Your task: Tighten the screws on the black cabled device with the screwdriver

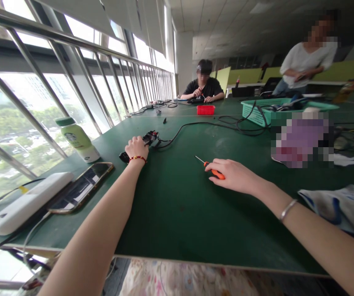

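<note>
My left hand [137, 149] is closed over a black corded device [151, 138] that lies on the green table [177, 213]. The device's far end shows exposed inner parts, and a black cable [192, 124] runs from it to the right. Most of its body is hidden under my fingers. My right hand [231, 174] rests low over the table, its fingers around the orange handle of a screwdriver [217, 173]. The thin metal shaft points away to the upper left, apart from the device. A small black piece [165, 120] lies beyond my left hand.
At the left are a green-capped bottle [76, 139], a phone [82, 187] and a white power strip [25, 203]. A red tray [206, 110] and a green basket [254, 113] stand farther back. Cloth [343, 209] lies right. One person sits opposite; another stands behind.
</note>
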`<state>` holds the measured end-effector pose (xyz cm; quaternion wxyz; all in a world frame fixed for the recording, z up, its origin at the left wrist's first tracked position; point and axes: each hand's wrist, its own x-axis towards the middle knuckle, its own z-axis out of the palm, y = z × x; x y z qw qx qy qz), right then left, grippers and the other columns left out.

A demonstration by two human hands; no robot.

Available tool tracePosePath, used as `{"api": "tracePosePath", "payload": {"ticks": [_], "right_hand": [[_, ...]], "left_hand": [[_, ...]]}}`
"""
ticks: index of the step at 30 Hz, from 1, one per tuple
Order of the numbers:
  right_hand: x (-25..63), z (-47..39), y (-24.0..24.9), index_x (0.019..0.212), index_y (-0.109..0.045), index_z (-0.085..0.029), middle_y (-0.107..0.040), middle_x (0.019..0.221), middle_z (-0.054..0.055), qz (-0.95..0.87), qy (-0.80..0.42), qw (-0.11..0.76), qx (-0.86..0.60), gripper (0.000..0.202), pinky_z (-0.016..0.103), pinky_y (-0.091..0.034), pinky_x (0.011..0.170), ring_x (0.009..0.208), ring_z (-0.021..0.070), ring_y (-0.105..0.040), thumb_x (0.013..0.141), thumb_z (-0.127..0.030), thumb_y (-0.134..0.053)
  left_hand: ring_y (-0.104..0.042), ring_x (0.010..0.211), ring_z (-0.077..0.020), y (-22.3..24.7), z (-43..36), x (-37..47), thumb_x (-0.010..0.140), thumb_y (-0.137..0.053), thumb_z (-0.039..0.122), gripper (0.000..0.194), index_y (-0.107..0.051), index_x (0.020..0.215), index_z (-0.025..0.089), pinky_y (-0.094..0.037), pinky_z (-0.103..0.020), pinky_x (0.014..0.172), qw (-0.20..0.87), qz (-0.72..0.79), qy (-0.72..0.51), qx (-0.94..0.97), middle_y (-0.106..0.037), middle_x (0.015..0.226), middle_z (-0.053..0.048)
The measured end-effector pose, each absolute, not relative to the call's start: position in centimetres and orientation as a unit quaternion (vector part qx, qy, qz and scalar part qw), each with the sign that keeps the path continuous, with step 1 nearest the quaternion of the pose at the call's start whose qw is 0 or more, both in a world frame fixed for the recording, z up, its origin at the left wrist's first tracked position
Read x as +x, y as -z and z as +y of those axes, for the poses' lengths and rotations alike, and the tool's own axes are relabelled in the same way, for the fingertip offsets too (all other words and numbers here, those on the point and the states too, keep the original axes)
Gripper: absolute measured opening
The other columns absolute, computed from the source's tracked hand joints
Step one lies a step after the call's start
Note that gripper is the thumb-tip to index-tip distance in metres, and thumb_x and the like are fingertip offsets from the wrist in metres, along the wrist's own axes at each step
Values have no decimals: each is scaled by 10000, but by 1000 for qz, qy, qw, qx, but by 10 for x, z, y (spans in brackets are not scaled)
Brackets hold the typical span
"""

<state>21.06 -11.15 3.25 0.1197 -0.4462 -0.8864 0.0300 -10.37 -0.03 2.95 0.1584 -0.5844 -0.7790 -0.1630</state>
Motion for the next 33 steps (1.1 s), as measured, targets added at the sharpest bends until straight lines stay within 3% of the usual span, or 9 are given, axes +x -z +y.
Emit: {"api": "tracePosePath", "payload": {"ticks": [4, 10, 20, 27, 33], "right_hand": [[210, -112, -33, 1041, -627, -238, -638, 1003, 37, -883, -33, 120, -452, 245, 327, -485, 696, 812, 190, -625, 845, -328, -510], [210, -111, -34, 1059, -615, -224, -617, 1017, 35, -881, -51, 103, -459, 266, 303, -471, 682, 818, 177, -617, 847, -343, -509], [211, -111, -33, 1040, -610, -232, -611, 1025, 26, -880, -50, 102, -461, 240, 282, -459, 664, 802, 161, -611, 841, -331, -520], [211, -111, -32, 1049, -613, -232, -610, 1018, 24, -880, -53, 107, -461, 249, 282, -464, 660, 794, 158, -612, 840, -335, -525], [211, -111, -32, 1055, -610, -236, -610, 1030, 25, -880, -48, 104, -460, 253, 278, -466, 661, 792, 155, -612, 839, -337, -527]], "left_hand": [[-541, 1059, -326, -30, -4, -119, 852, -444, 249, 323, -504, 1156, 158, -446, -442, 834, 212, -786, 229, -534, -557, 1173, -165], [-536, 1090, -314, -25, 0, -128, 794, -436, 97, 356, -522, 1134, 156, -443, -428, 881, 220, -793, 195, -533, -578, 1171, -151], [-535, 1086, -327, -20, 6, -131, 773, -450, 64, 374, -530, 1131, 140, -437, -435, 878, 226, -784, 209, -538, -585, 1160, -164], [-523, 1078, -328, -21, 4, -126, 790, -398, 51, 353, -545, 1094, 152, -409, -436, 874, 293, -718, 191, -601, -591, 1116, -163], [-537, 1039, -320, -17, 8, -129, 755, -431, 55, 348, -566, 1059, 156, -424, -435, 855, 265, -736, 228, -580, -602, 1088, -151]]}}
